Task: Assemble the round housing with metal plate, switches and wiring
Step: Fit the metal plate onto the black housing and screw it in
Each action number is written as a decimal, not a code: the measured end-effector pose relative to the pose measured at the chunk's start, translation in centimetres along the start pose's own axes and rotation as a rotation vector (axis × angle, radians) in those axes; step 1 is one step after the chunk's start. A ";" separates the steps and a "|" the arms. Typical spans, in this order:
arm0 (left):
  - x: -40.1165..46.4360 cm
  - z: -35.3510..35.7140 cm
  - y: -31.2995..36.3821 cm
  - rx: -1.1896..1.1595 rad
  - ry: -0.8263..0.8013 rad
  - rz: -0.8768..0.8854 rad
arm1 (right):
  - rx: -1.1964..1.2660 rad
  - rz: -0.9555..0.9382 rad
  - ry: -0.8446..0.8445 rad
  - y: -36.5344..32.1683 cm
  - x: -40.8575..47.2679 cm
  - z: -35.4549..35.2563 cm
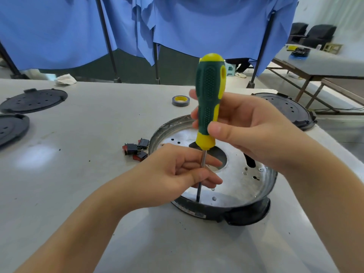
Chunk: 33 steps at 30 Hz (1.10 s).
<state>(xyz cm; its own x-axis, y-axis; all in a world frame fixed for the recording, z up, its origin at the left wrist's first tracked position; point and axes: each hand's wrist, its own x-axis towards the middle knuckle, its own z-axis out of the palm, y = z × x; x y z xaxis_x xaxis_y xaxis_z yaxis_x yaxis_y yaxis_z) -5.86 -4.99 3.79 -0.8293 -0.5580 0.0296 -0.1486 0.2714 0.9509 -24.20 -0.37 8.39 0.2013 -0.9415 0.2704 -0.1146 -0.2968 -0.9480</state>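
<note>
A round black housing sits on the table with a shiny metal plate set inside it. A green and yellow screwdriver stands upright, its tip down at the plate's near edge. My right hand grips the handle. My left hand pinches the steel shaft between thumb and fingers, just above the plate. Several red and black switches lie on the table left of the housing. No wiring is visible.
Two black round covers lie at the far left and another at the right. A roll of grey tape sits behind the housing. A white rag rests at the table's back edge; blue curtains hang beyond.
</note>
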 end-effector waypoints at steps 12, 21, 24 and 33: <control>0.4 0.0 -0.2 -0.053 0.212 0.019 | -0.189 -0.022 0.397 0.4 0.2 3.1; 0.0 -0.2 -0.1 -0.031 0.085 0.030 | 0.101 0.065 -0.047 -0.9 -0.2 0.3; 0.1 -0.4 -0.1 -0.008 0.032 0.006 | -0.051 0.047 0.080 -0.5 -0.1 0.2; 0.4 -0.1 -0.6 0.090 0.207 0.062 | -0.200 -0.073 0.225 -0.2 0.0 2.1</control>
<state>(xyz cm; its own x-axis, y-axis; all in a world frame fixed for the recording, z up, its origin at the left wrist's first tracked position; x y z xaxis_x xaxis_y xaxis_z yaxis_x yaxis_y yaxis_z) -6.04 -5.47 3.26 -0.7115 -0.6845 0.1588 -0.1555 0.3738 0.9144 -22.09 0.05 8.22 -0.0020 -0.9217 0.3878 -0.3018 -0.3692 -0.8790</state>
